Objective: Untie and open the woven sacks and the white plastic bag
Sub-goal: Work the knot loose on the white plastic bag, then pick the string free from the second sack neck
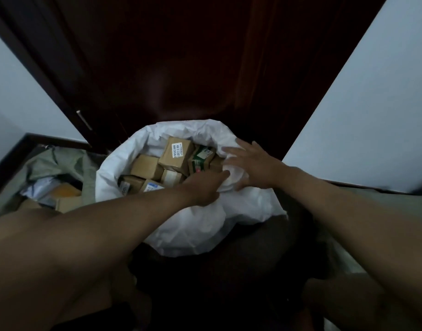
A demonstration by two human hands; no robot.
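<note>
A person's 2 bare arms reached forward from the bottom of the view toward a white plastic bag (pixel 138 149) that stood open in front of a dark wooden door (pixel 181 68). The left hand (pixel 205 187) pinched a fold of the bag's rim at its near right edge, thumb extended. Just beyond it, the right hand (pixel 250 168) lay on the same rim with fingers spread and relaxed, pressing the plastic. To the left of both hands, inside the bag, sat brown cardboard parcels (pixel 176 154) with printed labels. Further left lay a grey-green woven sack (pixel 62 163), open, with packages inside.
</note>
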